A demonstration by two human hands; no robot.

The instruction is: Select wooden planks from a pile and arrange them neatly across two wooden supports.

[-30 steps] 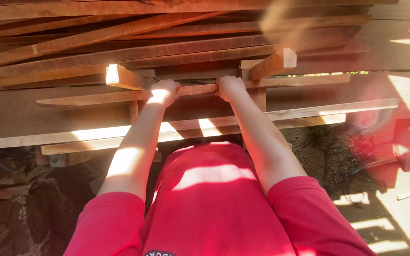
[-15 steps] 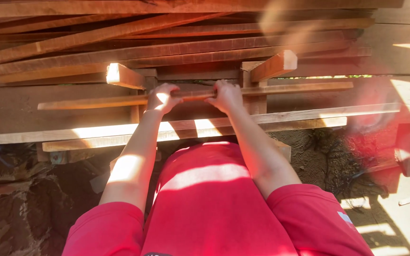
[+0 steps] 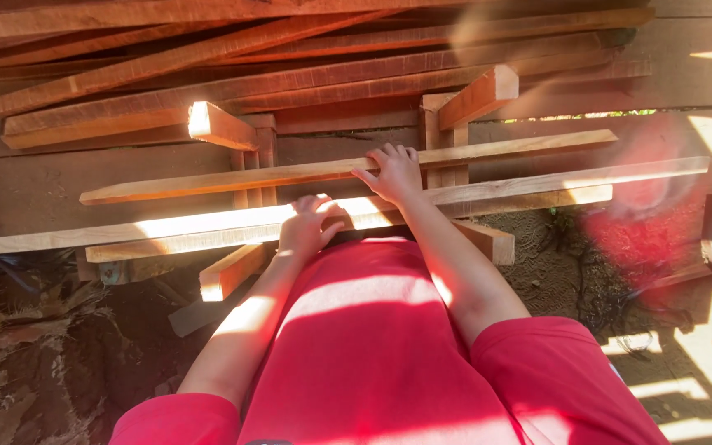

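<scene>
Timber fills the upper half of the view: a stack of long reddish planks (image 3: 306, 58) lies in shade, most running left to right, a few slanting up toward the right. Below the stack, 2 short wooden supports (image 3: 249, 161) (image 3: 447, 136) stand apart, each with a short block pointing toward the camera on top.

Across those supports lie 3 long pale battens. The nearest pair (image 3: 208, 231) sits side by side in bright sun, long axis left to right, the right end slightly higher in the picture than the left. The upper batten (image 3: 208, 183) lies beyond them, parallel, its long axis also left to right and rising a little toward its right end near the right support.

A red shirt (image 3: 372, 354) covers the lower middle, both short sleeves showing, with bare forearms reaching forward.

Right hand (image 3: 393, 171) rests on the upper batten near its middle, palm down, fingers spread and draped over the far edge; whether the thumb closes underneath cannot be told. Left hand (image 3: 308, 224) lies on the near pair of battens, fingers loosely curled on the top face, pressing rather than clasping.

Bare dirt (image 3: 562, 264) and dry leaves (image 3: 10, 330) lie beneath the supports, with 2 short offcuts (image 3: 232, 272) (image 3: 488, 241) poking out under the battens.
</scene>
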